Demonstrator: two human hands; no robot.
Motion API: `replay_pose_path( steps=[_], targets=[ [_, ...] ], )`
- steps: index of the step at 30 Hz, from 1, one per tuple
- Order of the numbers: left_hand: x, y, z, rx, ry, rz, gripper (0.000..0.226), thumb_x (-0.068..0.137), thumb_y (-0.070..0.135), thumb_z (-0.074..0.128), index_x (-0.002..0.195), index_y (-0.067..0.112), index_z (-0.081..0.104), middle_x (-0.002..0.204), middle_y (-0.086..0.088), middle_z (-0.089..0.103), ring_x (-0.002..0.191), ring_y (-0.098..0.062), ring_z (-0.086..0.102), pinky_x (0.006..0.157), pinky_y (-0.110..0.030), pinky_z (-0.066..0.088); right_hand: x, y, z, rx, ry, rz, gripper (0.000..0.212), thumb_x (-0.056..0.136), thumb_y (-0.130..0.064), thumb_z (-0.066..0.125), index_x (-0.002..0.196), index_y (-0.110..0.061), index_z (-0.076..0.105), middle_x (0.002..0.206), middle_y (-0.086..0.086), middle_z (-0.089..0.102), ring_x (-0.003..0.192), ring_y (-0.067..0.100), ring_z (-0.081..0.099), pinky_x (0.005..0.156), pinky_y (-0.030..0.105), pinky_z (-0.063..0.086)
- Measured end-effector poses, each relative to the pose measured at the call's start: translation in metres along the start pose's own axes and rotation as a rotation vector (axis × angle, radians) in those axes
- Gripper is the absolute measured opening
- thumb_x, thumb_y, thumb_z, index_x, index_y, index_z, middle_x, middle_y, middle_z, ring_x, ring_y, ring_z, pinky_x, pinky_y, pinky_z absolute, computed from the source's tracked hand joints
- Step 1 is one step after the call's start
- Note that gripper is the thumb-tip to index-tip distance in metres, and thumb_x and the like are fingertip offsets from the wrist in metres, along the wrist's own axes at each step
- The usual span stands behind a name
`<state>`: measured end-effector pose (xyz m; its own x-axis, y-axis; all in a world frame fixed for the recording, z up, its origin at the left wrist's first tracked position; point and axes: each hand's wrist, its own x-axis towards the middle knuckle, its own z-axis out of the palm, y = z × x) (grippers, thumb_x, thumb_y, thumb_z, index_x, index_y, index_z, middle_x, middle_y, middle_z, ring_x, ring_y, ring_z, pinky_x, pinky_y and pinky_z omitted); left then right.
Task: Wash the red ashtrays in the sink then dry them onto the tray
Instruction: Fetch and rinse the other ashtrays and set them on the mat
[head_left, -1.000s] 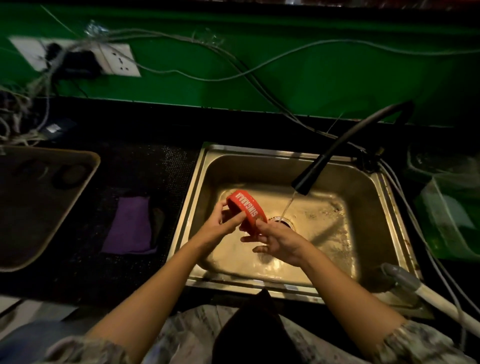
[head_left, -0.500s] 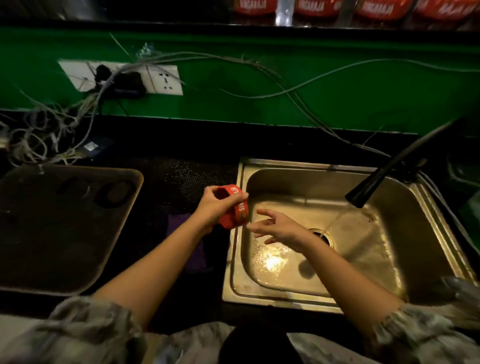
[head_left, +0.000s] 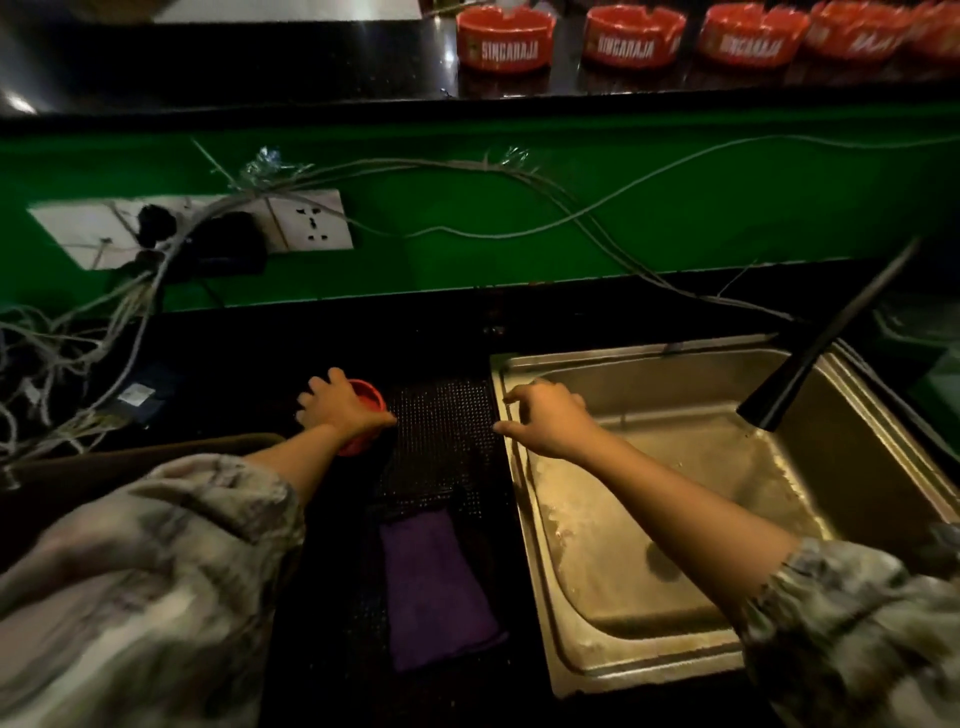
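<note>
Red ashtray (head_left: 367, 410) under left hand (head_left: 340, 408) grip, right hand (head_left: 550, 421) empty

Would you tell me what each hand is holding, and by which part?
The left hand grips a red ashtray from above, around its rim; the right hand holds nothing.

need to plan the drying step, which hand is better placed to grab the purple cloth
Right. The right hand is empty, over the sink edge beside the cloth; the left hand already holds the ashtray.
</note>
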<state>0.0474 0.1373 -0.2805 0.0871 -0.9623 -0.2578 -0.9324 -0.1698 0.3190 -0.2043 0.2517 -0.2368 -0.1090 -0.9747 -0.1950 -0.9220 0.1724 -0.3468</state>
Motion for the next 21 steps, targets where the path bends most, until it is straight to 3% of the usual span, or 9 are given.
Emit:
replay_pose_path(
  steps=[5, 8, 11, 14, 17, 19, 21],
  targets=[
    [0.023, -0.004, 0.005, -0.006, 0.077, 0.064, 0.105, 0.058, 0.051, 0.086, 0.139, 0.01, 0.033, 0.137, -0.022, 0.041, 0.126, -0.044, 0.039, 0.103, -0.051, 0.036, 0.023, -0.003, -0.018, 0.059, 0.121, -0.032, 0.047, 0.083, -0.055, 0.062, 0.121, -0.027, 0.06, 0.119, -0.002, 0.064, 0.112, 0.021, 0.057, 0.097, 0.04, 0.041],
    [0.022, 0.004, 0.008, -0.051, 0.188, 0.168, 0.09, 0.068, 0.049, 0.08, 0.138, 0.009, 0.038, 0.135, -0.021, 0.044, 0.126, -0.041, 0.04, 0.106, -0.051, 0.033, 0.03, -0.007, -0.034, 0.088, 0.246, -0.078, 0.041, 0.085, -0.046, 0.063, 0.118, -0.022, 0.064, 0.121, 0.002, 0.062, 0.115, 0.024, 0.054, 0.097, 0.041, 0.041],
    [0.011, 0.039, -0.006, -0.216, 0.292, 0.466, 0.065, 0.076, 0.04, 0.075, 0.13, 0.012, 0.05, 0.129, -0.014, 0.051, 0.123, -0.035, 0.045, 0.104, -0.047, 0.034, 0.036, -0.01, -0.059, 0.142, 0.523, -0.207, 0.036, 0.085, -0.031, 0.064, 0.114, -0.01, 0.066, 0.118, 0.01, 0.063, 0.114, 0.029, 0.054, 0.098, 0.046, 0.043],
    [-0.008, 0.098, -0.048, -0.361, 0.428, 0.881, 0.044, 0.08, 0.029, 0.071, 0.119, 0.012, 0.059, 0.119, -0.008, 0.058, 0.114, -0.028, 0.051, 0.1, -0.04, 0.039, 0.046, -0.015, -0.096, 0.122, 0.79, -0.301, 0.034, 0.088, -0.019, 0.058, 0.117, -0.003, 0.063, 0.125, 0.014, 0.059, 0.123, 0.03, 0.047, 0.109, 0.041, 0.034],
    [-0.026, 0.156, -0.105, -0.438, 0.627, 1.231, 0.035, 0.082, 0.019, 0.069, 0.113, 0.005, 0.062, 0.115, -0.011, 0.061, 0.111, -0.026, 0.053, 0.102, -0.03, 0.036, 0.059, -0.019, -0.145, 0.071, 0.9, -0.291, 0.04, 0.091, -0.016, 0.054, 0.128, -0.001, 0.055, 0.138, 0.016, 0.049, 0.135, 0.032, 0.035, 0.114, 0.038, 0.026],
    [-0.029, 0.189, -0.141, -0.464, 0.715, 1.301, 0.035, 0.083, 0.019, 0.069, 0.113, 0.003, 0.061, 0.116, -0.013, 0.06, 0.112, -0.025, 0.052, 0.103, -0.029, 0.036, 0.071, -0.017, -0.173, 0.047, 0.88, -0.25, 0.046, 0.091, -0.017, 0.053, 0.134, -0.001, 0.049, 0.143, 0.017, 0.043, 0.138, 0.033, 0.031, 0.116, 0.04, 0.024],
    [-0.021, 0.217, -0.168, -0.464, 0.715, 1.23, 0.043, 0.082, 0.027, 0.068, 0.118, 0.006, 0.057, 0.121, -0.012, 0.055, 0.115, -0.023, 0.048, 0.104, -0.028, 0.035, 0.083, -0.014, -0.194, -0.002, 0.836, -0.213, 0.05, 0.091, -0.018, 0.053, 0.138, -0.001, 0.044, 0.146, 0.017, 0.039, 0.139, 0.033, 0.029, 0.117, 0.041, 0.022]
  ],
)
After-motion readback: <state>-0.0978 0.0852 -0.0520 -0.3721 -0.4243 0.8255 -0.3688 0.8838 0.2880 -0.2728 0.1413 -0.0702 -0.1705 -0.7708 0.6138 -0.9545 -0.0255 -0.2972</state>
